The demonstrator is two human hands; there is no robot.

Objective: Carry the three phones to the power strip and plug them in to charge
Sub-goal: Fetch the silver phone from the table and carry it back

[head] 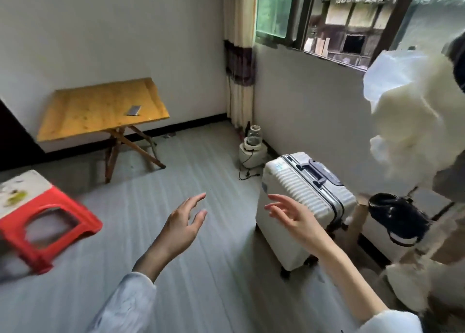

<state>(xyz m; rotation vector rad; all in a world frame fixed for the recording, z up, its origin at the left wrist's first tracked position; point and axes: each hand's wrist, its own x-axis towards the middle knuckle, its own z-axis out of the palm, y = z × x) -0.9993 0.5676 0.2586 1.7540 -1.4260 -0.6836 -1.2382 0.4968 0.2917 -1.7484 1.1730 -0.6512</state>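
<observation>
Both forearms reach out over the grey floor [201, 269], the left hand [182, 225] and right hand [293, 215] held empty with fingers loosely spread. One phone [133, 110] lies across the room on the yellow folding table [100, 109].

This is a plain room in a home, sparsely furnished and lived-in. A folding wooden bench [100, 109] stands against the white wall at ten o'clock, and a red plastic stool [47, 222] sits at eight o'clock on the grey striped floor [201, 269]. A white hard-shell suitcase [302, 202] stands upright at two o'clock under a sliding window [314, 13], through which an old timber house shows. A striped curtain [239, 56] hangs in the corner at twelve o'clock, with a small white appliance [251, 149] and its cord on the floor below.
</observation>
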